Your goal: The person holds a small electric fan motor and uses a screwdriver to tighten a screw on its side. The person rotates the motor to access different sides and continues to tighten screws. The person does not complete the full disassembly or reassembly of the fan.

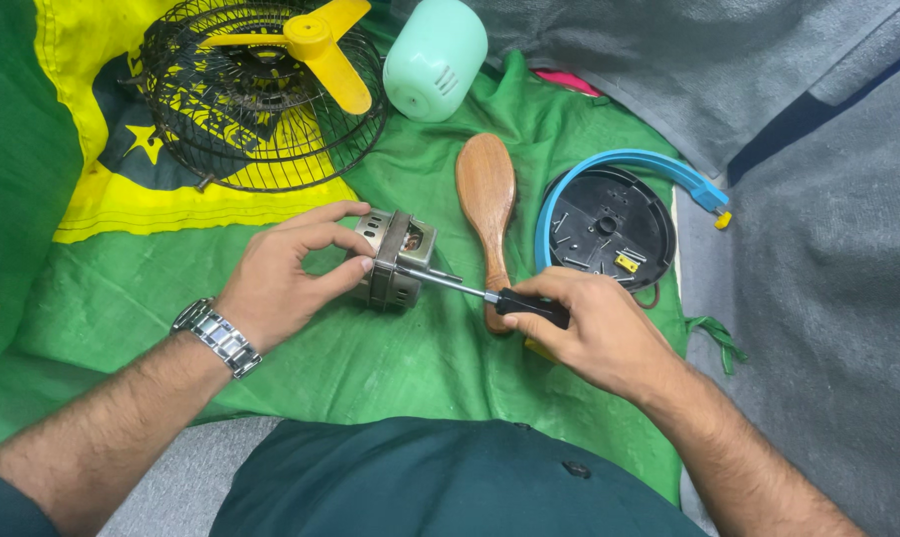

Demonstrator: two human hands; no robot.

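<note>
Metal motor: a small grey steel fan motor with a laminated core and copper-coloured windings (395, 261) sits just left of the frame's middle, on a green and yellow cloth (370, 368) spread over the floor.
Left hand: the left hand (286, 273), a steel watch at its wrist, curls around the motor's left end, thumb below and fingers over the top.
Right hand: the right hand (594, 323) is wrapped tight around the black-handled screwdriver (490, 295), whose shaft tip meets the motor's right face.
Handling: the motor looks dense, rigid and heavy for its size; the stamped edges may bite, and the windings look easily damaged. The outer steel frame seems the safest hold.
Nearby: a brown wooden brush (487, 209) lies just right of the motor; a black wire fan guard with a yellow blade (261, 94) is at upper left.
</note>
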